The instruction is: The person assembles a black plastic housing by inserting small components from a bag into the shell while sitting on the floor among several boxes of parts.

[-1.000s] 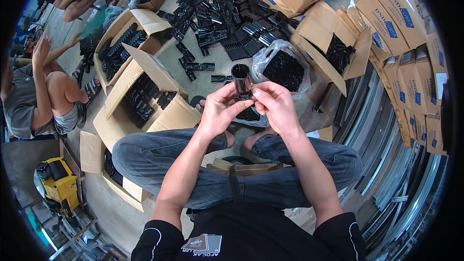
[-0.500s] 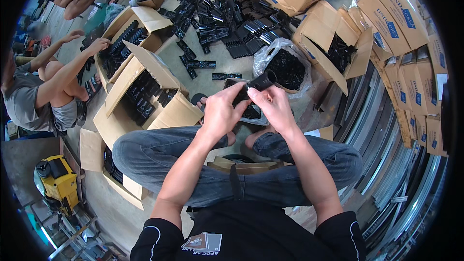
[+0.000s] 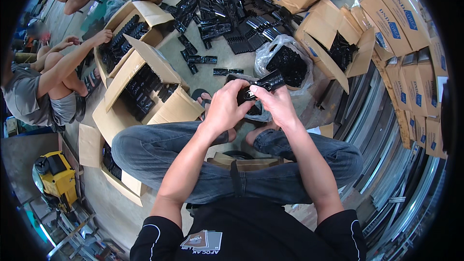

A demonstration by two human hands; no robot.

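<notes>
Between my two hands, above my crossed legs, is a glossy black tubular plastic part [image 3: 270,81]. My left hand [image 3: 226,105] is closed round its left end. My right hand [image 3: 276,104] grips it from below, the thumb pressed on its side near the middle. A small pale or shiny spot shows by the thumb; I cannot make out what it is. Under my hands, partly hidden, stands a small plastic-lined container [image 3: 261,116] with dark pieces. Just beyond lies a clear plastic bag [image 3: 287,66] full of small black pieces.
A heap of black parts [image 3: 217,14] covers the floor ahead. Open cardboard boxes of black parts stand at left [image 3: 145,92] and right [image 3: 338,48]. Stacked cartons [image 3: 391,24] and long metal profiles [image 3: 386,154] line the right. Another person [image 3: 43,82] sits left, reaching into a box.
The black part has turned in my hands, so its right end points more to the right and its glossy side shows. My right thumb stays pressed on it.
</notes>
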